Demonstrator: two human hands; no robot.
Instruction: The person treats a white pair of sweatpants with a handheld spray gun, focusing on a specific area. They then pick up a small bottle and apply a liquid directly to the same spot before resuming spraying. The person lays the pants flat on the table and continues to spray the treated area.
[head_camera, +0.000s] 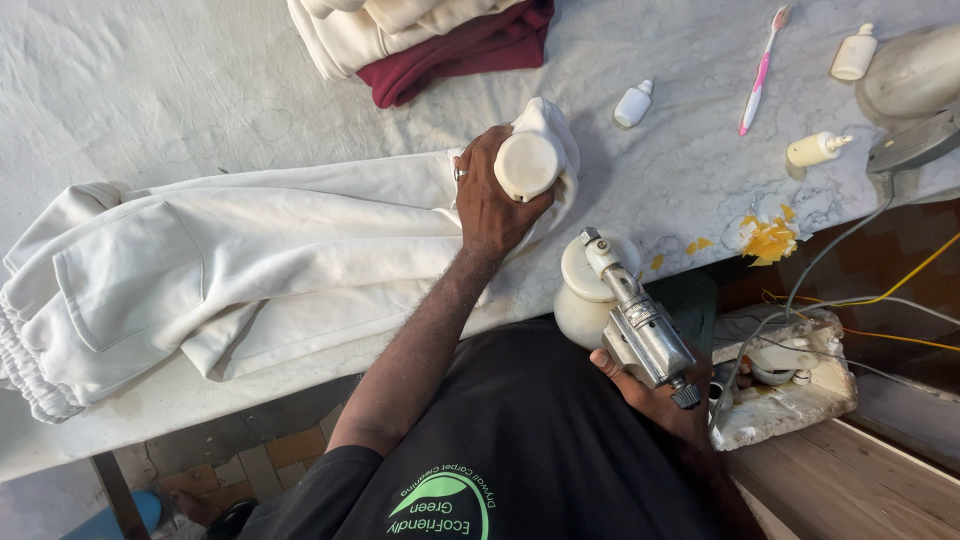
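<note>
Spot-cleaning white trousers on the bench, bottle in one hand, spray gun in the other

Left hand, arm stretched forward, has its fingers closed round a white bottle, pinning the white trousers to the bench; right hand, drawn near the body, grips the metal spray gun; judged best to keep cloth flat, nozzle aimed close

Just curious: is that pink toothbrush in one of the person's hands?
No, the pink toothbrush lies alone on the table, far from both hands.
</note>
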